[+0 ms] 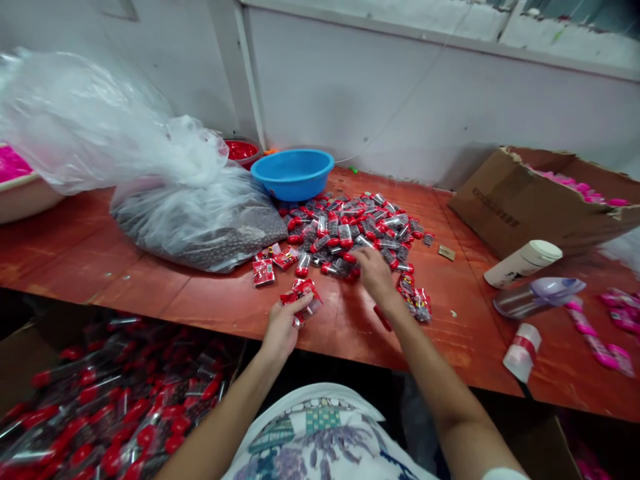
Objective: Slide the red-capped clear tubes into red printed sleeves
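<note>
My left hand (pixel 284 325) is closed on several small red printed packets (pixel 306 293) just above the table's front edge. My right hand (pixel 373 270) is at the near edge of a heap of small clear bottles (pixel 345 235) with red caps and dark beads inside. Its bent fingers close around a red-capped bottle (pixel 353 273), partly hidden under them. More red packets (pixel 263 272) lie left of the heap. To the right of my right wrist are filled red packets (pixel 421 305).
A clear bag of dark beads (pixel 210 220) and a blue basin (pixel 293 172) stand behind on the red table (pixel 200 293). A carton (pixel 530 200), white flask (pixel 523 263) and purple-lidded bottle (pixel 535 297) stand or lie right. Below left are many red-capped tubes (pixel 125 400).
</note>
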Motion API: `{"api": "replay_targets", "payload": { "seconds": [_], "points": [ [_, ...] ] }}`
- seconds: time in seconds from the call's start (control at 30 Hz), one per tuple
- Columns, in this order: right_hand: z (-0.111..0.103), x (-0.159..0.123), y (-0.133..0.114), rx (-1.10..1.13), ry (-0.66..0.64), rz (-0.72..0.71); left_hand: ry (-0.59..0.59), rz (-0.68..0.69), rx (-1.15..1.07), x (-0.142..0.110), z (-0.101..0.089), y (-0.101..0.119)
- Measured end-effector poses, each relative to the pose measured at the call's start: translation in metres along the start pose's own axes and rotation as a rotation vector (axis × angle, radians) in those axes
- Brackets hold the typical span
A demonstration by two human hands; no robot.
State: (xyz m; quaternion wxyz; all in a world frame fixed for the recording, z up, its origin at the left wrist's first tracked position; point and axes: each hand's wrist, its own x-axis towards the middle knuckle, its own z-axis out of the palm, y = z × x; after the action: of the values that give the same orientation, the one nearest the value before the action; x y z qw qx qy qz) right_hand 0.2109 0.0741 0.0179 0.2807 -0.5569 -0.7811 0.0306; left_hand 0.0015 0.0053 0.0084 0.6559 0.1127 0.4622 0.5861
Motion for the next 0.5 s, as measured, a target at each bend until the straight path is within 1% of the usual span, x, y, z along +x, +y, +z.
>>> {"api": "replay_targets", "payload": {
  "seconds": [0.07, 0.13, 0.2, 0.23, 0.3, 0.37, 0.4, 0.43, 0.5],
  "points": [
    [-0.001, 0.019, 0.024, -0.053, -0.027, -0.020, 0.020, -0.022, -0.038, 0.001, 0.003, 0.003],
    [-0.001, 0.032, 0.040, -0.161, -0.113, -0.116, 0.027, -0.062, -0.087, 0.002, 0.004, 0.006],
    [-0.002, 0.035, 0.042, -0.223, -0.152, -0.182, 0.041, -0.126, -0.142, 0.004, 0.004, 0.008],
    [-0.003, 0.033, 0.037, -0.210, -0.138, -0.183, 0.053, -0.159, -0.170, 0.005, 0.004, 0.010],
    [-0.007, 0.019, 0.016, -0.082, -0.075, -0.134, 0.076, -0.204, -0.226, 0.007, 0.004, 0.013],
    [-0.011, -0.004, -0.016, 0.181, -0.035, -0.052, 0.094, -0.221, -0.273, 0.009, 0.004, 0.015],
    [-0.012, -0.017, -0.033, 0.341, -0.053, -0.003, 0.095, -0.223, -0.290, 0.009, 0.005, 0.016],
    [-0.012, -0.030, -0.050, 0.480, -0.101, 0.028, 0.098, -0.225, -0.302, 0.010, 0.006, 0.017],
    [-0.009, -0.053, -0.078, 0.642, -0.136, 0.100, 0.099, -0.230, -0.309, 0.010, 0.010, 0.017]
  ]
}}
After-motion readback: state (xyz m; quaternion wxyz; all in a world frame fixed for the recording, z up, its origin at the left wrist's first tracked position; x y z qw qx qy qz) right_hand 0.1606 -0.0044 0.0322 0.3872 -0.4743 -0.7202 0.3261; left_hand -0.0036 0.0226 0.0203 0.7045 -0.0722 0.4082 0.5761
